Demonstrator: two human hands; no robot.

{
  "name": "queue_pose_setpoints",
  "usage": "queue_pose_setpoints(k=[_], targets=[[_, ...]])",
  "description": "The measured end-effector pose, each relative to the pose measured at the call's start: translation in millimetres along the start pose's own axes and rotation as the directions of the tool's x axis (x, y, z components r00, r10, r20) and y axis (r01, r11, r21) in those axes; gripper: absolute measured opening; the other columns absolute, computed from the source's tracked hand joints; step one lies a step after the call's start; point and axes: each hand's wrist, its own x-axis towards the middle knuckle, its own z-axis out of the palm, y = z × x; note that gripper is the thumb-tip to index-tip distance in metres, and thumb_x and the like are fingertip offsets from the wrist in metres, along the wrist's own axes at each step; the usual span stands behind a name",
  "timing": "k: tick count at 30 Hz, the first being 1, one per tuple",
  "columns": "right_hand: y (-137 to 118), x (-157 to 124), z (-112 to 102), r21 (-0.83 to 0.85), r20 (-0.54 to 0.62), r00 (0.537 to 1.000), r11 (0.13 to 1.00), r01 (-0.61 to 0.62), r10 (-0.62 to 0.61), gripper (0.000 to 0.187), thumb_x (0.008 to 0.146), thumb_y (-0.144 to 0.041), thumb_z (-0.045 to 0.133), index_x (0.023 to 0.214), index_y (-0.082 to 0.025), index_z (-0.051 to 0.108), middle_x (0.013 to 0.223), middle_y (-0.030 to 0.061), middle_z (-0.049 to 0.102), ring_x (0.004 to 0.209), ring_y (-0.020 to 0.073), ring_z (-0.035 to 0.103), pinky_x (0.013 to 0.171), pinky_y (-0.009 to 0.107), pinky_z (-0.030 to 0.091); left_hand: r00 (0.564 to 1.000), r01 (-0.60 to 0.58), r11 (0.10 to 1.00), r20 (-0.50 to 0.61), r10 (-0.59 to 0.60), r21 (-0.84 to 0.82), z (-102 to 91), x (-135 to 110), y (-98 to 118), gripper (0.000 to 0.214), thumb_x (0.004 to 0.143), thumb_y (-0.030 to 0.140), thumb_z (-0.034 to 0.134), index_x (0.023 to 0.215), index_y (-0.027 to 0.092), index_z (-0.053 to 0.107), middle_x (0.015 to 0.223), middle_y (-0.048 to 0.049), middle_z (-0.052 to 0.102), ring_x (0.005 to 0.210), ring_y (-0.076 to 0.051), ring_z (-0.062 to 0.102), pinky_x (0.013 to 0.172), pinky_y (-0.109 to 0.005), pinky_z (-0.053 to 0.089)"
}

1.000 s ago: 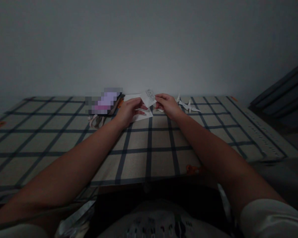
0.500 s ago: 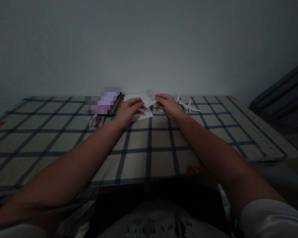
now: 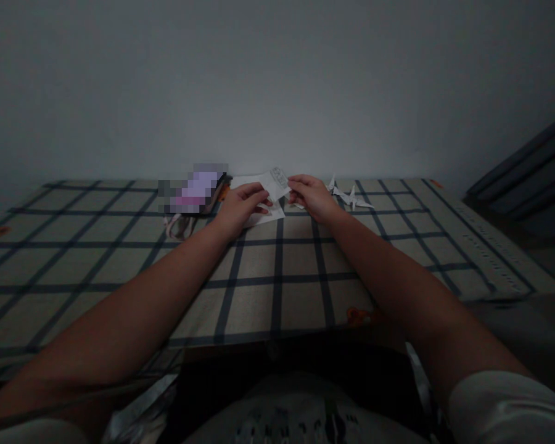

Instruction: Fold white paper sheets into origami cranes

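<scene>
A small sheet of white paper [image 3: 274, 184] with dark print at its upper corner is held up between my hands. My left hand [image 3: 241, 208] pinches its lower left part between thumb and fingers. At its right corner, the fingertips of my right hand [image 3: 313, 195] close on the edge. Below it, more white paper [image 3: 274, 216] lies on the cloth, partly covered by my left hand. Folded white paper cranes [image 3: 353, 199] rest just right of my right hand.
A checked tablecloth [image 3: 300, 259] covers the table, which stands against a plain wall [image 3: 277, 86]. Left of my hands lies a pixelated phone-like thing [image 3: 198, 191] with a pale strap [image 3: 180, 226]. Dark grey folded fabric [image 3: 531, 166] stands off the table's right side.
Almost nothing differs. The held paper tilts very slightly, and both hands stay in the same place with their grip kept.
</scene>
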Motion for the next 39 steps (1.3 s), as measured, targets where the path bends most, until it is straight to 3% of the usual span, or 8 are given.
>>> queue_pose_setpoints(k=[6, 13, 20, 24, 30, 34, 39], targets=[[2.1, 0.4, 0.8, -0.154, 0.01, 0.999, 0.987, 0.037, -0.036, 0.004, 0.087, -0.018, 0.064, 0.089, -0.016, 0.066, 0.065, -0.0031, 0.061, 0.054, 0.0072, 0.055, 0.055, 0.021, 0.045, 0.998, 0.0, 0.999, -0.064, 0.002, 0.042, -0.3, 4.4, -4.3, 0.054, 0.07, 0.027, 0.074, 0.122, 0.016, 0.068, 0.108, -0.0101, 0.073, 0.077, -0.015, 0.066, 0.061, -0.024, 0.057], [1.0, -0.7, 1.0, -0.197, 0.029, 0.999, 0.98, 0.037, -0.032, 0.008, 0.086, -0.019, 0.064, 0.092, -0.014, 0.066, 0.064, -0.0036, 0.062, 0.053, 0.0065, 0.055, 0.054, 0.02, 0.044, 0.99, -0.134, 0.978, -0.032, 0.141, 0.162, -3.3, 6.9, -8.7, 0.077, 0.068, 0.028, 0.078, 0.142, 0.027, 0.054, 0.128, -0.0103, 0.064, 0.074, -0.012, 0.064, 0.062, -0.025, 0.057], [0.6, -5.0, 2.7, -0.219, 0.124, 0.99, 0.972, 0.088, -0.062, 0.02, 0.086, -0.019, 0.065, 0.106, -0.017, 0.065, 0.061, -0.0065, 0.057, 0.055, 0.0075, 0.056, 0.055, 0.019, 0.045, 0.98, -0.171, 0.947, -0.049, 0.192, 0.272, -1.1, 4.6, -5.5, 0.046, 0.071, 0.038, 0.078, 0.112, 0.018, 0.07, 0.108, -0.0072, 0.07, 0.067, -0.011, 0.06, 0.059, -0.025, 0.056], [-0.8, -6.4, 5.3, -0.251, 0.142, 0.986, 0.96, 0.125, -0.091, 0.015, 0.091, -0.031, 0.063, 0.099, -0.018, 0.066, 0.067, -0.0033, 0.06, 0.056, 0.008, 0.055, 0.055, 0.02, 0.046, 0.988, -0.079, 0.964, -0.112, 0.11, 0.252, 0.3, 2.6, -0.7, 0.039, 0.074, 0.044, 0.075, 0.1, 0.015, 0.071, 0.09, -0.0051, 0.071, 0.066, -0.013, 0.061, 0.059, -0.025, 0.055], [6.5, -6.0, 4.4, -0.285, 0.187, 0.977, 0.946, 0.151, -0.1, 0.034, 0.082, -0.034, 0.073, 0.113, -0.022, 0.066, 0.094, 0.0015, 0.067, 0.068, 0.0098, 0.058, 0.061, 0.023, 0.05, 0.996, 0.006, 0.985, -0.084, 0.008, 0.174, 2.8, -0.8, 2.0, 0.044, 0.072, 0.05, 0.077, 0.096, 0.013, 0.073, 0.089, -0.0064, 0.072, 0.07, -0.016, 0.063, 0.062, -0.028, 0.055], [11.4, -4.2, 0.2, -0.438, 0.247, 0.958, 0.866, 0.243, -0.144, 0.028, 0.084, -0.032, 0.069, 0.109, -0.018, 0.067, 0.102, 0.0048, 0.069, 0.077, 0.0125, 0.059, 0.072, 0.027, 0.051, 0.998, -0.014, 0.966, -0.061, 0.03, 0.259, 1.7, -1.8, 0.6, 0.045, 0.072, 0.05, 0.077, 0.096, 0.013, 0.073, 0.089, -0.0065, 0.072, 0.065, -0.015, 0.062, 0.06, -0.028, 0.055], [6.0, -5.5, -1.0, -0.646, 0.303, 0.902, 0.63, 0.431, -0.307, 0.02, 0.084, -0.029, 0.066, 0.098, -0.016, 0.07, 0.099, 0.0072, 0.07, 0.085, 0.0168, 0.06, 0.08, 0.031, 0.047, 0.997, -0.06, 0.94, -0.024, 0.072, 0.337, 0.2, -0.5, -4.8, 0.047, 0.075, 0.047, 0.076, 0.108, 0.015, 0.071, 0.102, -0.008, 0.072, 0.064, -0.013, 0.062, 0.059, -0.027, 0.055]])
